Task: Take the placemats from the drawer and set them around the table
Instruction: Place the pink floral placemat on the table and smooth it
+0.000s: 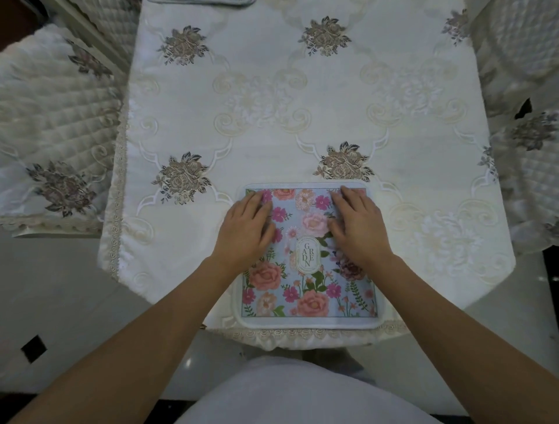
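At the near end of the table, a floral placemat lies flat on the embroidered tablecloth, its near edge just beside the cloth's lace border. The mat has a white rim, a pale blue ground printed with pink and peach flowers, and an oval label at the centre reading "GARDEN".

The left hand rests palm down on the mat's far left part, fingers extended and held together, overlapping the left rim. The right hand rests palm down on the far right part, fingers likewise extended, the tips near the far right corner. Neither hand grips anything; both lie flat against the mat's surface.

A second placemat shows only as a sliver at the far end of the table, cut off by the frame's top edge. Chairs with quilted covers stand to either side: one chair at the left, another chair at the right, both close against the table's edges. The drawer is out of view.
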A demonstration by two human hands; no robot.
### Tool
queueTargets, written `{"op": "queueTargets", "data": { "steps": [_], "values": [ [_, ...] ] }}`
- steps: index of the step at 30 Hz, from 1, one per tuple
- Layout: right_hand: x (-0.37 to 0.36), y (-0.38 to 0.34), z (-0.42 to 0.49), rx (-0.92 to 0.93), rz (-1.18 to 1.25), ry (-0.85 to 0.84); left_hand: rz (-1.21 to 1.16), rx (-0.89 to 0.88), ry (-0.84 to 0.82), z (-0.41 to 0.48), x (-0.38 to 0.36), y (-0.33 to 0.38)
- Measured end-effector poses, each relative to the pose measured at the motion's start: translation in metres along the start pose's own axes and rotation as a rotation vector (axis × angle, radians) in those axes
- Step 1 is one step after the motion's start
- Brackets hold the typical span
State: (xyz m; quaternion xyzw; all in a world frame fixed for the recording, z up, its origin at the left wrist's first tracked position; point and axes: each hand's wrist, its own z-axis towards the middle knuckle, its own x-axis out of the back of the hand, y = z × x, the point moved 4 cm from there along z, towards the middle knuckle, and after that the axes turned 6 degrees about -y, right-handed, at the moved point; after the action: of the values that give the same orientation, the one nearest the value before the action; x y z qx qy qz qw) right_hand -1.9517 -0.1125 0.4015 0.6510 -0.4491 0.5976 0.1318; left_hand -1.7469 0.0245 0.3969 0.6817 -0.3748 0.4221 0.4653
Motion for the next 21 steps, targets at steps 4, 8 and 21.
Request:
{"op": "queueTargets", "data": {
  "steps": [4, 8, 21],
  "values": [
    [-0.006, -0.025, 0.017, 0.117, 0.012, -0.039, -0.005, -0.052, -0.018, 0.022, -0.001, 0.019],
    [-0.014, -0.043, 0.028, 0.165, -0.024, -0.045, 0.009, -0.102, -0.065, 0.037, -0.005, 0.036],
    [-0.001, -0.019, 0.022, 0.11, -0.016, -0.042, 0.054, -0.044, -0.019, 0.025, 0.007, 0.002]
  ]
}}
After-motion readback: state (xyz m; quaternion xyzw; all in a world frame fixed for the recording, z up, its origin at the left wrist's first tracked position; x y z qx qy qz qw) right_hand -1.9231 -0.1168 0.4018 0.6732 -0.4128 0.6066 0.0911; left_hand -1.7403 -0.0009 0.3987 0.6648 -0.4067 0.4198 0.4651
